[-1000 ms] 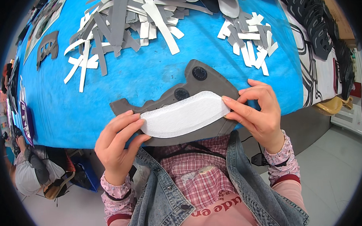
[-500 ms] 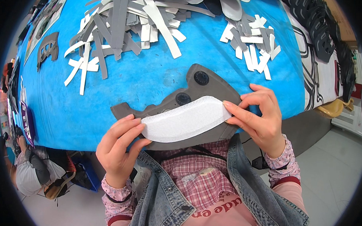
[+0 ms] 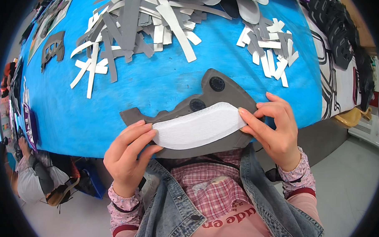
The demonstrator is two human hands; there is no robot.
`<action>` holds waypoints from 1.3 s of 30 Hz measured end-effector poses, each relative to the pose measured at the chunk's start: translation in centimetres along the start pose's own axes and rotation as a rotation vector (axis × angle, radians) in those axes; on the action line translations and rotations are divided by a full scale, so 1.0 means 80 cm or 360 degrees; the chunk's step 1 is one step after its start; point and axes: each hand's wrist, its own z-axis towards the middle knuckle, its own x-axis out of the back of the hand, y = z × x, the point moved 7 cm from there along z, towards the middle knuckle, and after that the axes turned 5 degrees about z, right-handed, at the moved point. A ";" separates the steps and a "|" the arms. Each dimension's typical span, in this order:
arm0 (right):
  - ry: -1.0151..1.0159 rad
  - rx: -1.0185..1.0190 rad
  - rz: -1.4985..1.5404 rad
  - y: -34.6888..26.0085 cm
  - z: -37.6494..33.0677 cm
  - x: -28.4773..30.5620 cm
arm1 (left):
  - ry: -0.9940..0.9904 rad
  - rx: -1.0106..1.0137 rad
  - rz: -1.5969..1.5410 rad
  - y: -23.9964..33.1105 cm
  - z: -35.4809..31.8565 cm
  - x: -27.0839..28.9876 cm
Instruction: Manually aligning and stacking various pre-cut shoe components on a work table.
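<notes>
Both hands hold one stacked piece at the near edge of the desk (image 3: 163, 84), just in front of the person's chest. The left hand (image 3: 128, 156) is clamped on the left end of a white pad (image 3: 198, 126), fingers curled over its top and thumb underneath. The right hand (image 3: 275, 130) pinches the pad's right tip, fingers closed together on it. The pad is a long curved strip lying flat on a grey panel (image 3: 216, 96), a shaped cut piece with a notched left arm and two dark round studs (image 3: 216, 83) near its upper part; the panel shows above and below the pad, and its lower edge hangs over the desk's rim. The desk has a bright blue cover. Farther back lies a heap of grey and white strips (image 3: 140, 24), and to the right of it a smaller scatter of short white strips (image 3: 270, 53). A dark grey cut piece (image 3: 53, 48) rests near the far left edge. Black parts (image 3: 332, 25) lie on a patterned cloth at the right end, well apart from the hands.
</notes>
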 end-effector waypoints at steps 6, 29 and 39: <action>-0.0129 0.0069 -0.0237 -0.019 -0.006 -0.007 | 0.0002 0.0001 0.0027 0.002 0.000 0.002; -0.0356 -0.0003 -0.0295 -0.028 -0.013 -0.011 | 0.0081 -0.0098 0.0024 0.005 0.004 0.003; -0.0366 -0.0014 -0.0307 -0.029 -0.014 -0.010 | 0.0089 -0.0110 0.0134 0.012 0.003 0.004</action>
